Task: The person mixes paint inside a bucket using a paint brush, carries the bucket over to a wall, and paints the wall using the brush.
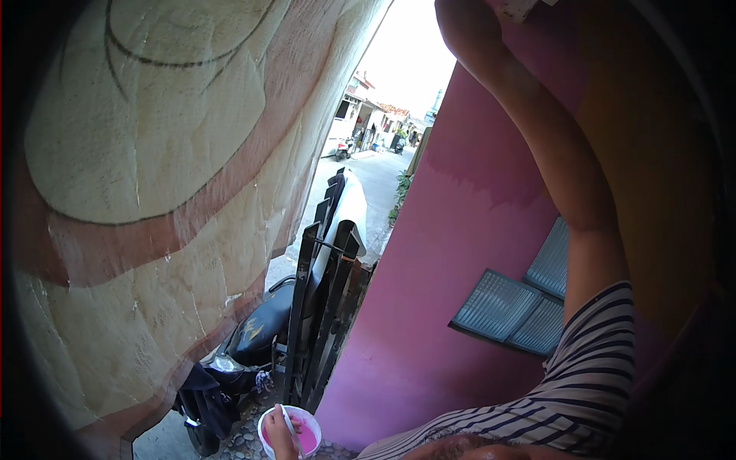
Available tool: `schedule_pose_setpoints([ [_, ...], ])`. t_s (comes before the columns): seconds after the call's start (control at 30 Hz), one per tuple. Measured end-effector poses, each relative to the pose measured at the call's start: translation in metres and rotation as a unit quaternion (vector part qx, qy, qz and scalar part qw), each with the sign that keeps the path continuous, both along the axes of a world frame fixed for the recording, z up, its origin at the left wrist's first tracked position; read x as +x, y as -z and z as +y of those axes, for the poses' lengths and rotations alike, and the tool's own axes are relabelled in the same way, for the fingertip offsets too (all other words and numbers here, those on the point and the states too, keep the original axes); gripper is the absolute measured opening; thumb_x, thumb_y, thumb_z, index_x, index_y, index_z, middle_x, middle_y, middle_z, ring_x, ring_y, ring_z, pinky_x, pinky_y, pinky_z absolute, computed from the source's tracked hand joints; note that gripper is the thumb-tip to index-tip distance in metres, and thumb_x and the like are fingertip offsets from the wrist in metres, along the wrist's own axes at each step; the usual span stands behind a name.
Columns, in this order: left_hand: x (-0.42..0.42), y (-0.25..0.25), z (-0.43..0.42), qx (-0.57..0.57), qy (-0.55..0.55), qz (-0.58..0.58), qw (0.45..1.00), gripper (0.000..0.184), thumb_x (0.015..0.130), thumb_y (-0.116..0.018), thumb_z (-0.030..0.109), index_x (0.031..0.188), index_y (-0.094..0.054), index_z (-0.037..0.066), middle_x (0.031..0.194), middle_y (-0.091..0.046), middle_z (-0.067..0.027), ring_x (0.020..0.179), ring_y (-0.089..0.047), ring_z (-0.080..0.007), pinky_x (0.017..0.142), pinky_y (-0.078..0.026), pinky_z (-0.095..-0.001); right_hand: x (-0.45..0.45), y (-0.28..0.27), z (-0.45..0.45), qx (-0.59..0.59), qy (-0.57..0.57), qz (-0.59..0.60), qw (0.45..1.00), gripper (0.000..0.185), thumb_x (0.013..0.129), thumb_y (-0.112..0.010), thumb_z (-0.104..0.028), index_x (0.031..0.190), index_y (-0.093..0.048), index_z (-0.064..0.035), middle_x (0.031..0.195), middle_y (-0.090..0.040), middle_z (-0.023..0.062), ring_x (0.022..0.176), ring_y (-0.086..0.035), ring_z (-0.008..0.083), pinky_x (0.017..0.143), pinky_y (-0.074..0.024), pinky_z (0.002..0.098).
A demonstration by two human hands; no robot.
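Note:
At the bottom of the view my left hand [280,435] is closed at the rim of a white bucket [316,447], beside a pale strip that crosses the opening. Bright pink paint [307,437] lies inside the bucket. My right arm, in a striped sleeve, reaches up along a pink wall [445,230]. At the top edge is my right hand [469,19], partly cut off, with its fingers out of sight. Close to it, a whitish object [518,8] shows only in part. Darker, uneven patches mark the wall's upper part.
A large printed sheet [146,153] hangs at the left. Below it stands a parked motorcycle [264,330], next to dark upright slats [303,314]. Louvred glass panes [498,307] are set in the wall. A street [360,176] with houses lies beyond.

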State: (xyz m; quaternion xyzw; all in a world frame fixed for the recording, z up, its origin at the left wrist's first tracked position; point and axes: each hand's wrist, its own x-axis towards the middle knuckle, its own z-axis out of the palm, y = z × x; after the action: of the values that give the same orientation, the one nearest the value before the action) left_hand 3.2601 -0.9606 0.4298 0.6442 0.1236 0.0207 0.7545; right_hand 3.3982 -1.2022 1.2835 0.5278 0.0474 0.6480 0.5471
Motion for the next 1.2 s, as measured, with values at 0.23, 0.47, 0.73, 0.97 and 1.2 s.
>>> schedule_pose_setpoints([
  [0.23, -0.026, -0.086, -0.003, -0.125, 0.013, 0.042, 0.991, 0.028, 0.097, -0.054, 0.030, 0.086, -0.062, 0.005, 0.064, -0.053, 0.0002, 0.054, -0.048, -0.0105, 0.050, -0.040, -0.0263, 0.006, -0.016, -0.042, 0.063, 0.072, -0.033, 0.995, 0.020, 0.082, -0.055, -0.004, 0.064, -0.064, -0.0068, 0.062, -0.060, 0.0090, 0.061, -0.059, 0.0222, 0.061, -0.0485, 0.0370],
  [0.47, -0.039, -0.092, -0.014, -0.098, -0.018, 0.002, 0.995, 0.032, 0.098, -0.052, 0.029, 0.081, -0.062, 0.003, 0.068, -0.059, -0.0022, 0.055, -0.052, -0.0113, 0.050, -0.041, -0.0266, -0.073, 0.065, -0.040, 0.167, 0.026, 0.111, 0.979, 0.039, 0.090, -0.054, -0.004, 0.126, -0.049, 0.0106, 0.102, -0.065, 0.0219, 0.073, -0.070, 0.0240, 0.068, -0.0597, 0.0331],
  [0.73, -0.041, -0.073, -0.044, -0.022, -0.002, -0.011, 1.000, 0.035, 0.098, -0.051, 0.030, 0.075, -0.059, 0.006, 0.063, -0.057, -0.0019, 0.053, -0.054, -0.0127, 0.049, -0.042, -0.0279, -0.114, 0.065, -0.103, 0.051, 0.007, 0.034, 0.998, 0.034, 0.086, -0.054, -0.001, 0.119, -0.054, 0.0078, 0.102, -0.064, 0.0185, 0.075, -0.070, 0.0246, 0.061, -0.0597, 0.0325],
  [0.97, -0.047, -0.066, -0.064, 0.071, -0.008, 0.013, 0.997, 0.037, 0.097, -0.052, 0.036, 0.075, -0.059, 0.007, 0.065, -0.058, -0.0031, 0.057, -0.055, -0.0133, 0.053, -0.045, -0.0286, -0.167, 0.077, -0.144, 0.161, 0.046, 0.043, 0.985, 0.036, 0.087, -0.056, -0.002, 0.121, -0.054, 0.0058, 0.105, -0.063, 0.0152, 0.076, -0.068, 0.0249, 0.067, -0.0598, 0.0338],
  [1.2, -0.031, -0.022, -0.082, -0.001, -0.024, -0.014, 1.000, 0.043, 0.095, -0.053, 0.044, 0.080, -0.061, 0.004, 0.066, -0.060, -0.0055, 0.057, -0.056, -0.0157, 0.053, -0.046, -0.0294, -0.146, 0.081, -0.139, 0.060, -0.035, 0.060, 0.996, 0.036, 0.087, -0.054, -0.002, 0.123, -0.055, 0.0045, 0.115, -0.059, 0.0143, 0.087, -0.065, 0.0249, 0.073, -0.0589, 0.0345],
])
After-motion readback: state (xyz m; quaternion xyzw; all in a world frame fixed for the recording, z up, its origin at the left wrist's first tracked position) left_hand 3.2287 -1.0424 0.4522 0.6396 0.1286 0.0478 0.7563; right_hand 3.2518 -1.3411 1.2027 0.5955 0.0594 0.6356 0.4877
